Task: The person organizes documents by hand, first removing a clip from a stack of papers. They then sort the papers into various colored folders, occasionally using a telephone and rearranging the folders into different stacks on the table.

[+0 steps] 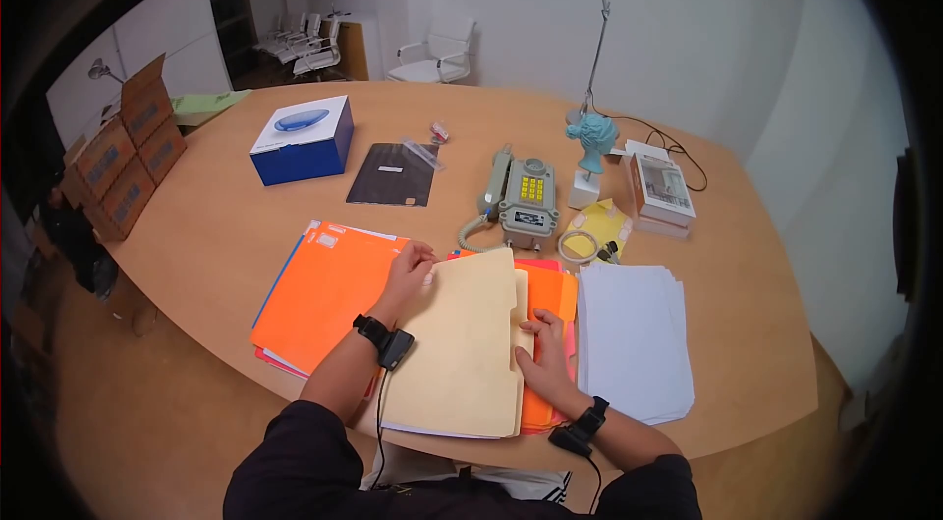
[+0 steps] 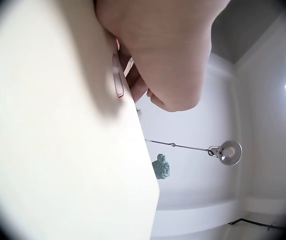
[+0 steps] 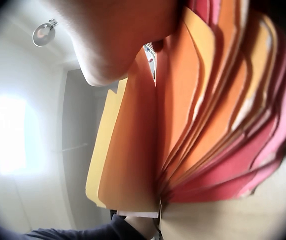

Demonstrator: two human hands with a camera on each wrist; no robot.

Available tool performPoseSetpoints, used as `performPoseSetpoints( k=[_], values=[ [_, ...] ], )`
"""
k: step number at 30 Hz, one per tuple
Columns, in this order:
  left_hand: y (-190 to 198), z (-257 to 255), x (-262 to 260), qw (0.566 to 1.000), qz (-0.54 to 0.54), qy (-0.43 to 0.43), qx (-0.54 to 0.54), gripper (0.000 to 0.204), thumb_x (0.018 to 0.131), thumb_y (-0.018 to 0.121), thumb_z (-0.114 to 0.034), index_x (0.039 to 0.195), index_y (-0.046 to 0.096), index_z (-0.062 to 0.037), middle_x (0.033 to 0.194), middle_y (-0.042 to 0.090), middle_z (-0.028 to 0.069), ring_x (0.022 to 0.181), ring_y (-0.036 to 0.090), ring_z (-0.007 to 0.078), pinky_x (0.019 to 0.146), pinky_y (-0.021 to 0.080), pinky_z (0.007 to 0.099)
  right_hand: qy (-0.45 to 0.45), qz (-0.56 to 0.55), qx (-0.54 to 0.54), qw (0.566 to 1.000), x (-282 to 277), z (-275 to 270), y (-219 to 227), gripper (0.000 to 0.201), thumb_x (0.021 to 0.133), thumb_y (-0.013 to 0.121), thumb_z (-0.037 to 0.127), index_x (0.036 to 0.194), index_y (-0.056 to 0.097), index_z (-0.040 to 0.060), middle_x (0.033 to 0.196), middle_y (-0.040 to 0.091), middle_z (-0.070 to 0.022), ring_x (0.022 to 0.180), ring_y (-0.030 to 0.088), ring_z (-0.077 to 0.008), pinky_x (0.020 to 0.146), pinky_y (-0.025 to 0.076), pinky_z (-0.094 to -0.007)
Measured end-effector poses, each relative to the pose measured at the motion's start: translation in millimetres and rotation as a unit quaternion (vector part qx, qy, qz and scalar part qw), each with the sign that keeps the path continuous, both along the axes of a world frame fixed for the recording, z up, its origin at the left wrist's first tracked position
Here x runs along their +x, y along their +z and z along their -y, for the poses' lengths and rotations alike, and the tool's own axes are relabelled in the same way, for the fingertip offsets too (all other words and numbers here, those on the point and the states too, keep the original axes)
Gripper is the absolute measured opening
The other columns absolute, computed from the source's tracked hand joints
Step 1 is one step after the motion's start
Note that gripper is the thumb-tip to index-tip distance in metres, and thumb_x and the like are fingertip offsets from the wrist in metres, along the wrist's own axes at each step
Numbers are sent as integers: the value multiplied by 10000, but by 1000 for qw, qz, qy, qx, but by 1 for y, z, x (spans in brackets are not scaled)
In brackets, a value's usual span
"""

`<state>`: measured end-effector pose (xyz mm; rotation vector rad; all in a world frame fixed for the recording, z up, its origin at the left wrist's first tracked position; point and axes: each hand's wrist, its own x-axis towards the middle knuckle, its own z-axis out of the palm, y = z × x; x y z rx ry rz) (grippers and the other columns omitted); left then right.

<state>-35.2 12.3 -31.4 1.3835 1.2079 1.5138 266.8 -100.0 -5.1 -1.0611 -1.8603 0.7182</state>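
A cream manila folder (image 1: 457, 343) lies tilted over a stack of colored folders in front of me. My left hand (image 1: 408, 273) grips its upper left edge, fingers reaching over the edge beside a small red-bordered label (image 2: 118, 77). At its tabbed right side, my right hand (image 1: 550, 355) holds the edge with thumb and fingers. Beneath it, orange folders (image 1: 550, 299) stick out to the right. The right wrist view shows the red, pink and orange folders (image 3: 228, 110) fanned apart below that hand; its fingertips are mostly hidden there.
An orange folder pile (image 1: 329, 294) lies left, a white paper stack (image 1: 634, 343) right. Behind are a grey telephone (image 1: 528, 206), a teal bust (image 1: 592, 142), books (image 1: 660, 191), a tape roll (image 1: 578, 245), a dark folder (image 1: 393, 174) and a blue-white box (image 1: 303, 140).
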Motion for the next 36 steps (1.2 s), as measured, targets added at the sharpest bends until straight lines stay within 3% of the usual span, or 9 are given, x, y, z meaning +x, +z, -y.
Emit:
performPoseSetpoints(
  k=[2,6,8,12,14,17,23,30,36],
  values=[
    [-2,-3,-3,992,121,-24,3,109,928,529,-32,1006,588,18,891,638,36,799,599,115,740,482,242,2,19,-5,1000,-1,2,4,393,821,645,36,1190,510,36,1399,369,-194,1339,355,-373,1118,327,-417],
    [-2,-8,-11,988,151,-34,-16,99,937,517,-65,969,590,-8,847,594,11,787,575,104,731,469,234,42,29,3,999,2,-1,2,401,821,631,30,1208,523,24,1413,416,-189,1344,371,-385,1129,313,-451],
    [-3,-11,-18,963,251,-89,-40,135,953,486,-114,915,589,-35,871,588,14,791,562,97,726,447,236,71,35,51,996,1,-3,0,412,822,606,35,1229,548,3,1358,486,-202,1338,357,-420,1130,306,-478],
    [4,-10,-15,947,311,-83,-21,174,962,468,-140,854,581,-64,849,584,16,759,553,91,715,421,237,73,75,69,992,0,-1,0,463,820,604,38,1277,536,4,1358,502,-212,1340,358,-435,1134,302,-492],
    [1,-15,-17,922,383,-36,-41,184,950,479,-156,822,556,-47,765,550,69,746,538,185,759,450,332,63,86,49,993,0,0,-1,527,832,613,59,1345,504,14,1401,490,-201,1376,338,-427,1151,281,-483],
    [9,-6,-22,929,358,-85,-39,252,958,446,-223,753,497,-85,697,471,32,668,486,159,716,427,314,67,96,40,992,0,-1,-6,555,829,618,93,1357,489,-21,1433,446,-252,1388,305,-472,1157,267,-505],
    [0,-14,-27,915,394,-54,-64,292,945,428,-259,705,446,-94,668,419,38,632,447,186,681,415,335,68,98,-25,992,0,1,-6,648,846,609,113,1435,385,-40,1511,289,-326,1417,283,-463,1177,242,-477],
    [-28,-31,-38,878,467,-101,-25,275,930,450,-253,709,452,-91,655,413,45,605,433,189,644,405,342,63,40,-56,996,-3,3,-3,767,838,604,89,1491,236,-71,1536,268,-301,1442,266,-430,1189,234,-448],
    [8,-9,-25,911,403,-59,-65,297,944,452,-272,703,439,-98,653,400,38,622,426,186,651,402,333,93,45,-47,994,1,0,-3,773,830,610,60,1496,237,-61,1560,260,-259,1463,254,-385,1200,226,-416]
  ],
)
